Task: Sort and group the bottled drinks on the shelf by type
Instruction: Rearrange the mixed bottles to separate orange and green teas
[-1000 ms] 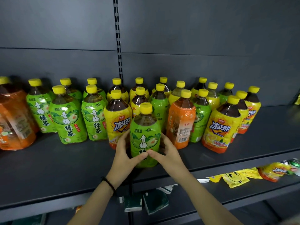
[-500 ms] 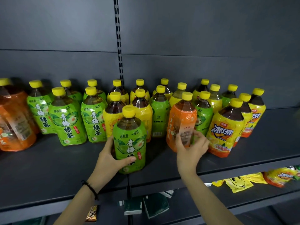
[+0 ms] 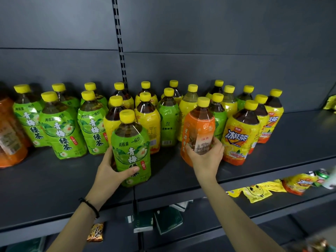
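Note:
My left hand (image 3: 111,171) grips a green-label tea bottle (image 3: 131,148) standing near the front of the dark shelf (image 3: 54,179). My right hand (image 3: 207,157) wraps the lower part of an orange-label bottle (image 3: 198,130), which leans slightly. Behind them stand mixed bottles with yellow caps: green-label ones (image 3: 61,124) grouped at the left, yellow-label iced tea bottles (image 3: 240,133) at the right, and both kinds mixed in the middle (image 3: 149,122). A large orange-label bottle (image 3: 9,133) sits at the far left edge.
Bare shelf surface lies in front of the left green group and at the far right (image 3: 300,133). The lower shelf holds yellow snack packets (image 3: 254,191), a can (image 3: 321,176), dark green boxes (image 3: 169,220) and a small packet (image 3: 95,232). A slotted upright (image 3: 119,42) runs up the back panel.
My left hand slid the green-label bottle leftward along the shelf front. My right hand left that bottle, reached right and closed around the orange-label bottle.

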